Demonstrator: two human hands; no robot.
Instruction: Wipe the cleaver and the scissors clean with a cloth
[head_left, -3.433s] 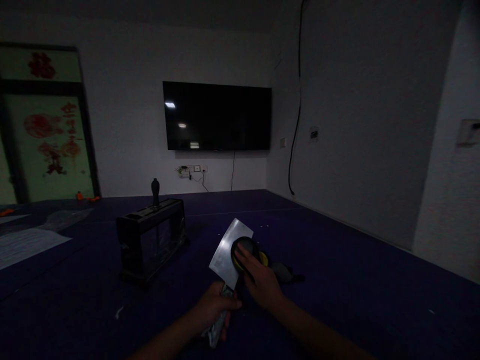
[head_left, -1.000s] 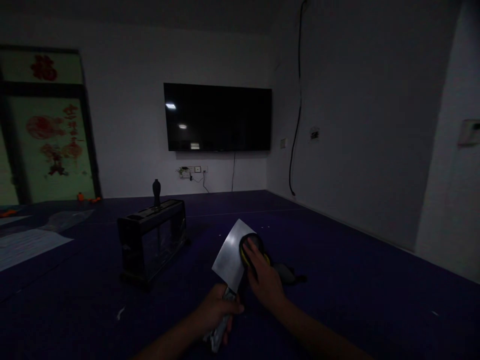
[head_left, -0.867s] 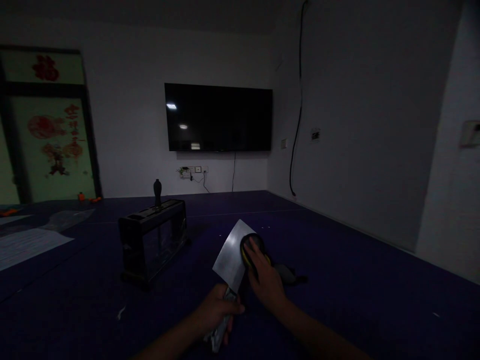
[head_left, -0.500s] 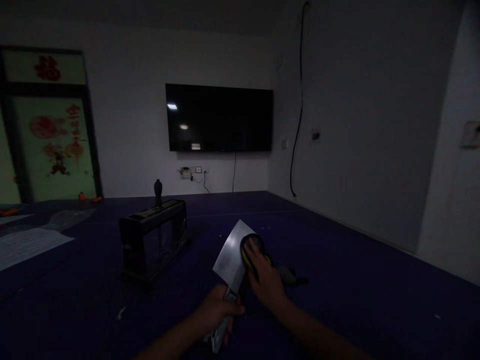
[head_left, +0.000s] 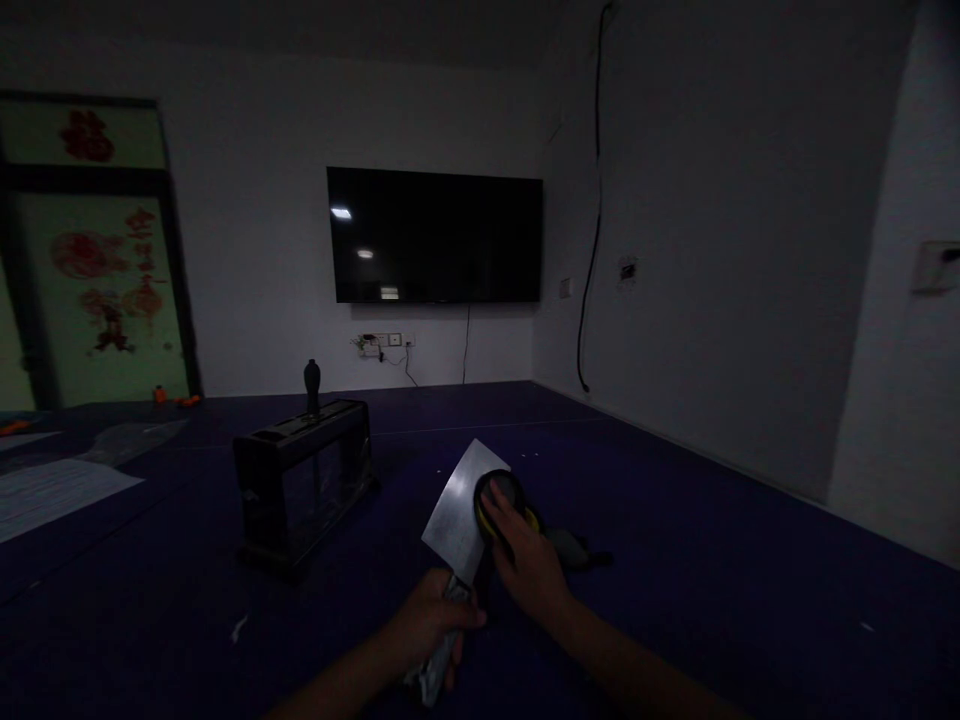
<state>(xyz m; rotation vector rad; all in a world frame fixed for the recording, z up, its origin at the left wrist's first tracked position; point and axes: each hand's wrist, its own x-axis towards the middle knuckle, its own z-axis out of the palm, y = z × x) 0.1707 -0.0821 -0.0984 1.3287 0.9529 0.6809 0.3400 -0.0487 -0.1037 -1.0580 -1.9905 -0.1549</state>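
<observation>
A wide metal blade (head_left: 456, 510), shaped like a cleaver's, rises at a slant in front of me. My left hand (head_left: 435, 620) is closed round its pale handle (head_left: 435, 675). Against the right part of the blade lies a round dark pad with a yellow edge (head_left: 489, 492). My right hand (head_left: 529, 565) holds this pad, fingers stretched over its face. Just right of that hand is a grey piece with a black end (head_left: 574, 550); I cannot tell whether it joins the pad. The blade's right side is hidden behind the pad.
On the dark blue surface (head_left: 675, 600) stands a black open-framed box (head_left: 281, 490) with a dark vase-like object (head_left: 312, 385) on top. Paper sheets (head_left: 60, 490) lie at left. A television (head_left: 439, 235) and a hanging cable (head_left: 598, 200) are on the walls.
The whole view has shifted slightly. Both hands keep their hold, and the pad sits in nearly the same place on the blade.
</observation>
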